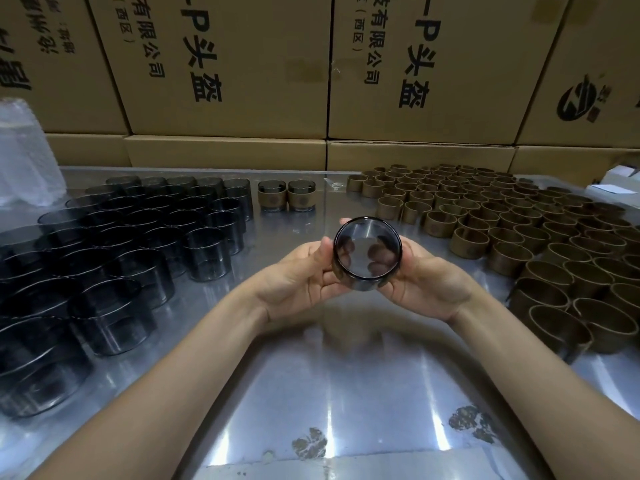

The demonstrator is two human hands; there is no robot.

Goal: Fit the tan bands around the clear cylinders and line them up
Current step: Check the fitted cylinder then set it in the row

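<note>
Head view: both the left hand (304, 271) and right hand (426, 275) grip one clear cylinder (367, 252) above the surface (329, 375), no band visibly on it. Two banded cylinders (286, 195) stand finished; many bare cylinders (138, 230) and tan bands (502, 230) remain.

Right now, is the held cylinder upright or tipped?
Tipped. The cylinder lies on its side between the left hand and right hand, its round mouth facing the camera, fingers visible through it.

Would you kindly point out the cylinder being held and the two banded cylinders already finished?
held cylinder (367, 252), head view, its see-through base.
left banded cylinder (272, 201), head view, its tan band.
right banded cylinder (301, 201), head view, its tan band.
</note>
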